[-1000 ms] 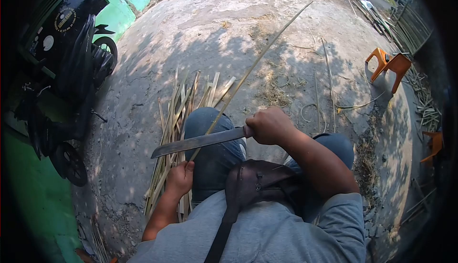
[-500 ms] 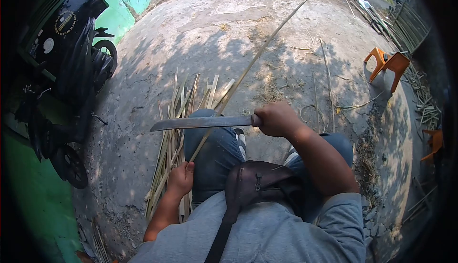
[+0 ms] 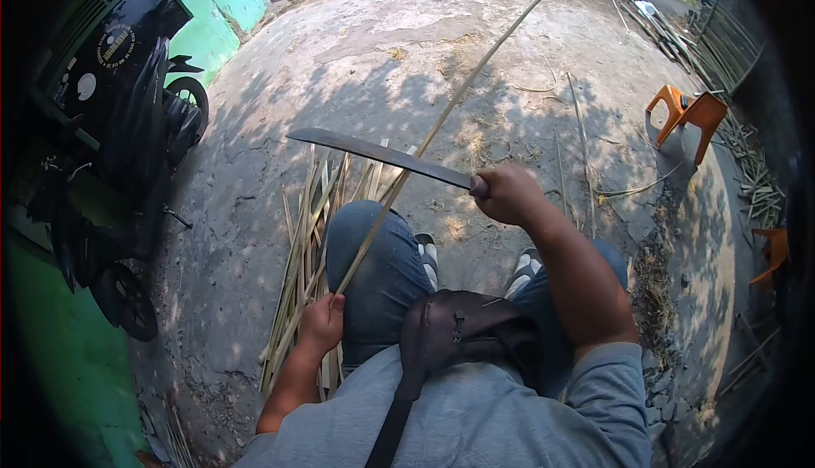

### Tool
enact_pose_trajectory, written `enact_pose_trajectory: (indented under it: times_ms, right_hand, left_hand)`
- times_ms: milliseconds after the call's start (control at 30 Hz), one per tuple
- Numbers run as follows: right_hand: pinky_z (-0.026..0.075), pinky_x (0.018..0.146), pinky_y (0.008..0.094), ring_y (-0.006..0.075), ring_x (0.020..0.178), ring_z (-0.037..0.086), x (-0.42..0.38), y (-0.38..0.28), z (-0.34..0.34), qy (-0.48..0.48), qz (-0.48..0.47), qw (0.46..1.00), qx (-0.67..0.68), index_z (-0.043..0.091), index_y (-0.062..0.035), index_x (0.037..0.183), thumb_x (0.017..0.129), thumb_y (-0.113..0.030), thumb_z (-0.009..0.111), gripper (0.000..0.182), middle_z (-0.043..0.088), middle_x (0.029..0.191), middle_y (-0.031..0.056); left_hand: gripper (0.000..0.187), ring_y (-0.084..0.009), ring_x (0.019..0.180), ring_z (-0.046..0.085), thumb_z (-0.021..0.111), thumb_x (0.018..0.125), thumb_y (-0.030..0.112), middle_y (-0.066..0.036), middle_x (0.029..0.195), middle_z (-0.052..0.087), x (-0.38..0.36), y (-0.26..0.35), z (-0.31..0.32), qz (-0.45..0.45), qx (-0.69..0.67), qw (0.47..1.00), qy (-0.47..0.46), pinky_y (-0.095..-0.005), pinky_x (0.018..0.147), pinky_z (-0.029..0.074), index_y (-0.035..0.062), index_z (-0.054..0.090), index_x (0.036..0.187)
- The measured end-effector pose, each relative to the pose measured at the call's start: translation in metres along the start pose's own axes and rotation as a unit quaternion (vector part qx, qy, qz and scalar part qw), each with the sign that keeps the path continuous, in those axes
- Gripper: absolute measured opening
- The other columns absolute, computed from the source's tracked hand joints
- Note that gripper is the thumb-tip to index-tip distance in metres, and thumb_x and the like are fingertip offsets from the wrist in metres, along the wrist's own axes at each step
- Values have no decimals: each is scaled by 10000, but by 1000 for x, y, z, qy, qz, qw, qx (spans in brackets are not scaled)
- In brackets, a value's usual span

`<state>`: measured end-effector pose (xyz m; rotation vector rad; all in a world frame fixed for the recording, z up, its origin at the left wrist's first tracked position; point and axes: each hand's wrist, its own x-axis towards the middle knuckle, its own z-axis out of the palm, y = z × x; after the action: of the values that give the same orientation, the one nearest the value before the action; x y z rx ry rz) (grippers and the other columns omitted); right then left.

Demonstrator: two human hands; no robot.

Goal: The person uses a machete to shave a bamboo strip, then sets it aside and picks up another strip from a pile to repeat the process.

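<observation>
My left hand [image 3: 321, 322] is closed round the lower end of a long, thin bamboo strip [image 3: 459, 93], beside my left knee. The strip slants up and away to the right, past the knee. In my right hand [image 3: 508, 195] is the handle of a machete [image 3: 382, 153], its long dark blade pointing left and crossing over the strip in this view. A pile of split bamboo strips [image 3: 299, 268] lies on the ground to the left of my left leg, partly hidden by the knee and arm.
Parked on the left by a green wall [image 3: 72, 366] is a black motorbike [image 3: 127, 162]. An orange plastic stool [image 3: 701, 120] stands at the right. More bamboo pieces [image 3: 761, 188] lie along the right edge, and loose strips and shavings are scattered on the concrete ahead.
The machete has moved forward along the strip, away from my body, and its tip has swung up. My left hand and the strip have stayed nearly in place.
</observation>
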<state>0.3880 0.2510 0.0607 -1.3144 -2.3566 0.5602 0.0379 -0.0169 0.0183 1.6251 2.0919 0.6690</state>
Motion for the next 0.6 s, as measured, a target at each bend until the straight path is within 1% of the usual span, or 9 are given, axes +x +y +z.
enact_pose_trajectory:
  times_ms: [100, 133, 167, 233, 333, 400, 467, 500, 600]
  right_hand:
    - [560, 753, 525, 410, 845, 708, -10, -18, 8, -41, -67, 996, -30, 737, -107, 866, 872, -225, 659, 141, 723, 849, 172]
    - [566, 735, 515, 402, 819, 713, -13, -27, 10, -49, -106, 992, -54, 724, -106, 827, 858, -223, 665, 134, 723, 825, 159]
    - [569, 721, 507, 392, 808, 718, -14, -28, 19, -54, -137, 986, -79, 733, -118, 821, 841, -229, 672, 129, 723, 808, 152]
    - [568, 714, 502, 389, 802, 718, -15, -43, 17, -88, -138, 980, -113, 731, -115, 796, 829, -244, 683, 141, 722, 795, 150]
    - [567, 717, 499, 385, 802, 718, -7, -32, 17, -49, -136, 985, -98, 735, -117, 788, 833, -254, 687, 152, 718, 787, 150]
    - [567, 719, 501, 386, 795, 717, -2, -21, 15, -55, -103, 990, -80, 740, -120, 790, 839, -252, 685, 151, 716, 783, 149]
    - [566, 724, 508, 392, 790, 713, -1, -17, 14, -63, -73, 992, -80, 748, -125, 809, 851, -247, 676, 148, 714, 785, 151]
    - [566, 725, 509, 393, 790, 712, -3, -18, 14, -55, -80, 992, -77, 748, -124, 811, 849, -245, 676, 146, 716, 787, 151]
    - [566, 716, 509, 388, 793, 714, -10, -21, 19, -39, -107, 991, -69, 745, -128, 816, 832, -242, 688, 128, 714, 778, 149]
  left_hand:
    - [640, -557, 819, 611, 447, 1078, 585, -300, 767, 608, 0, -9, 4, 5, 11, 1000, -4, -563, 659, 460, 1, 606, 872]
    - [641, -557, 823, 610, 446, 1079, 584, -300, 770, 609, 0, -7, 4, 6, 10, 1000, -3, -559, 661, 461, 0, 607, 870]
    - [643, -556, 827, 609, 446, 1079, 584, -299, 774, 610, 0, -5, 3, 7, 10, 1000, -2, -555, 662, 462, -2, 608, 869]
    - [650, -545, 807, 611, 444, 1080, 585, -293, 764, 606, 1, -4, 3, 12, 6, 1000, 2, -541, 658, 462, -5, 609, 864]
    - [667, -503, 737, 619, 440, 1080, 595, -270, 724, 595, 1, -6, 1, 15, -12, 1000, -2, -509, 644, 462, -12, 611, 862]
    - [680, -462, 690, 622, 436, 1079, 606, -250, 699, 588, 3, -8, 0, 11, -44, 999, -13, -487, 636, 462, -16, 616, 869]
    - [693, -427, 668, 621, 429, 1077, 617, -235, 685, 585, 4, -10, -2, 4, -40, 999, -18, -476, 634, 462, -16, 621, 873]
    - [700, -410, 657, 621, 425, 1076, 623, -228, 678, 584, 6, -9, -2, 1, -37, 999, -21, -470, 632, 463, -17, 624, 875]
    - [702, -435, 690, 635, 420, 1075, 626, -234, 697, 599, 4, -3, -6, -16, -40, 998, -37, -477, 640, 466, -15, 626, 876]
